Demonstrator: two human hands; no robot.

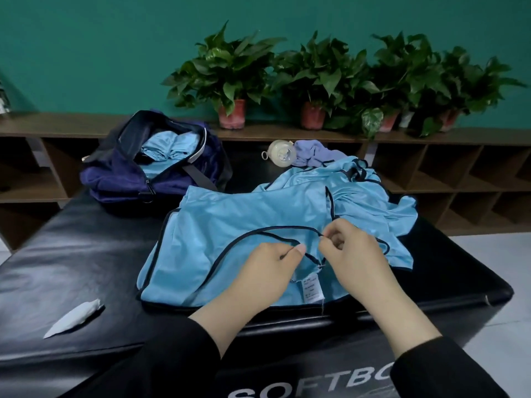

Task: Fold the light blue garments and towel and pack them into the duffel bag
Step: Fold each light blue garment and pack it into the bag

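While both hands work the dark-trimmed neckline, the light blue garment (253, 222) lies spread on the black padded surface (74, 262), its far part bunched. Left hand (265, 270) pinches the trim between thumb and forefinger; right hand (352, 248) has its fingers curled, pinching the trim too, fingertips partly hidden. Care label (313, 288) print too small to read. Navy duffel bag (155, 170) sits open at far left with light blue fabric (169, 152) inside, contents only partly visible. Lavender towel (314, 153) sits crumpled behind the garment, beside a round clear item (280, 153), hard to identify. White wad (74, 317) near left edge. Surface lettering cut off at bottom.
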